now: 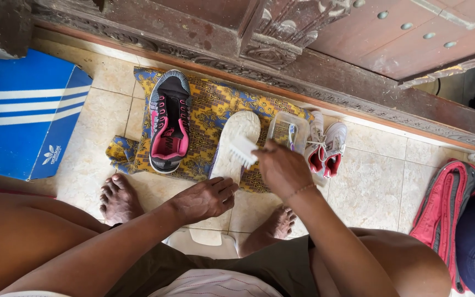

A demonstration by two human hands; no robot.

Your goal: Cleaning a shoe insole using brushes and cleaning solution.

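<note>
Overhead, right hand (282, 169) curled round brush (244, 149).

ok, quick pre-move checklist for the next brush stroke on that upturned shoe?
1. Brush in grip: ok, the right hand holds it, bristles against the sole.
2. Upturned white-soled shoe steadied: ok, the left hand rests at its near end.
3. Shoe on the patterned cloth: ok, sole up, lying on it.
4. Clear plastic container within reach: ok, just beyond the right hand; contents cannot tell.
5. Stroke path clear: ok, the grey and pink shoe lies apart to the side.
6. Sole clean yet: cannot tell.
</note>
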